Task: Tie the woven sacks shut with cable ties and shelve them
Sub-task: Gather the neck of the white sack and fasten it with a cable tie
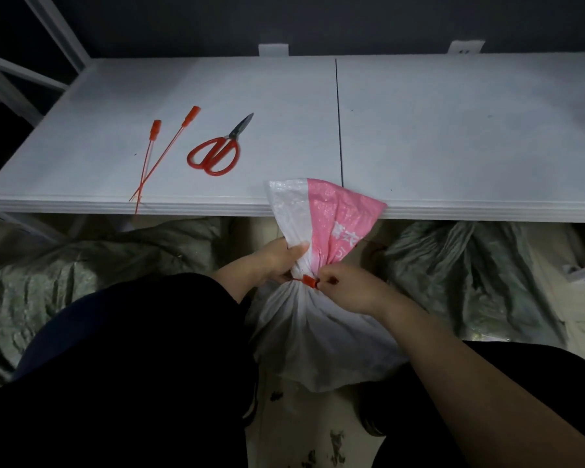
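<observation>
Dark wall stands behind the white desk point(453, 130), and the light is weak. On the desk, to the left, lie two spare red cable ties point(163, 153), crossed near their thin ends, and just beside them red-handled scissors point(217, 153), blades closed.

The white and pink woven sack point(314, 325) stands on the floor in front of the desk, between the person's knees. Its flared mouth leans on the desk edge. The neck is gathered, and a red cable tie point(307, 281) goes around it.

The left hand point(277, 261) has its grip closed around the gathered neck just above the tie. The right hand point(348, 288) pinches the tie right beside its lock. I think it pulls the tail, but the tail itself is too thin for me to follow with certainty.

My judgement is that this sack is in the tightening step: the loop already sits close on the neck. What remains for it is probably to cut the loose tail with the scissors and to put the sack on the shelf.

Under the desk lie green sacks, one at the left point(65, 275) and one at the right point(460, 275). I cannot tell if they are tied. Two spare ties suggest more sacks wait.
</observation>
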